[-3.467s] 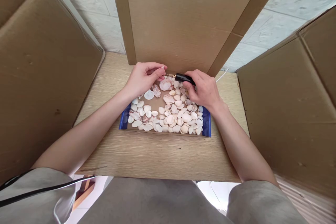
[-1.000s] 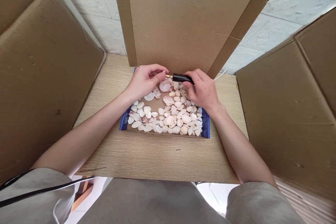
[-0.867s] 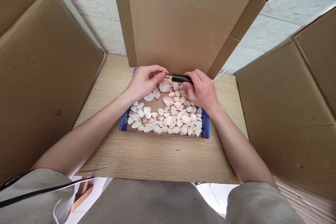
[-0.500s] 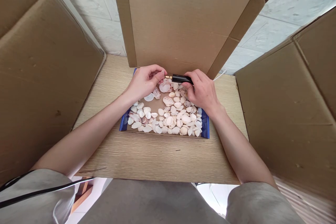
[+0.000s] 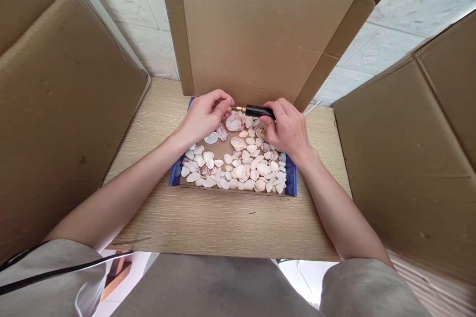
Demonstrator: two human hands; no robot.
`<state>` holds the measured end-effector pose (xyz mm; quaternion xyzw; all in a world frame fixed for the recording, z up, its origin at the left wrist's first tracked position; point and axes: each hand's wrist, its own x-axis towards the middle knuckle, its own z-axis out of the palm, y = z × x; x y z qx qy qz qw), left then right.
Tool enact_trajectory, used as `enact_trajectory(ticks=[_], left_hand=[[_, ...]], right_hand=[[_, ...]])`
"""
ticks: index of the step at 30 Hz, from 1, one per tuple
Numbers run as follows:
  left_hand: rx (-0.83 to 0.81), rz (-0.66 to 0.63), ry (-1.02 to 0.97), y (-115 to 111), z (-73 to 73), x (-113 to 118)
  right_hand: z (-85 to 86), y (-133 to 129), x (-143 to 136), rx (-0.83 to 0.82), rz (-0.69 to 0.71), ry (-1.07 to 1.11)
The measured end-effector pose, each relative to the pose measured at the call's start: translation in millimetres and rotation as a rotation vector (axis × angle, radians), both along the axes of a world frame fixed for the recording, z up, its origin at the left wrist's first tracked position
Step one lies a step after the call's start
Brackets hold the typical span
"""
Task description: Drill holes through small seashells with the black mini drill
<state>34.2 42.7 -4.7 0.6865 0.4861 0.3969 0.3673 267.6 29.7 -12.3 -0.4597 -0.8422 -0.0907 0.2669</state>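
My right hand point(image 5: 285, 121) is closed around a black mini drill point(image 5: 257, 111), held level with its brass chuck and thin bit pointing left. My left hand point(image 5: 210, 111) pinches thumb against fingers at the tip of the bit. Whatever sits in that pinch is too small and covered to make out. Below both hands lies a shallow cardboard tray with blue ends point(image 5: 292, 178), holding many pale seashells point(image 5: 263, 169). A large pinkish scallop shell point(image 5: 233, 123) rests just under the drill, and a flat white shell point(image 5: 211, 137) lies below my left hand.
The tray stands on a light wooden table point(image 5: 223, 223). Tall cardboard panels rise at the back point(image 5: 260, 34), on the left point(image 5: 67, 99) and on the right point(image 5: 409, 158). A white cord point(image 5: 313, 106) shows behind my right hand.
The drill and my right hand have shifted slightly right, and my left fingertips slightly left, so more of the thin bit shows between them. The shells in the tray look unmoved.
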Motion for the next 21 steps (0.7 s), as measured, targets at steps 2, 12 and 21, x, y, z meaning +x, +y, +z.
enact_trajectory(ticks=[2, 12, 21], left_hand=[[-0.007, 0.002, 0.008, 0.4, -1.0, -0.4], [0.049, 0.028, 0.095, -2.5, 3.3, 0.5], [0.070, 0.038, 0.148, -2.9, 4.4, 1.0]], right_hand=[[0.3, -0.2, -0.2, -0.013, 0.000, 0.006], [-0.7, -1.3, -1.0, 0.021, -0.019, -0.025], [-0.5, -1.8, -2.1, 0.021, -0.039, -0.041]])
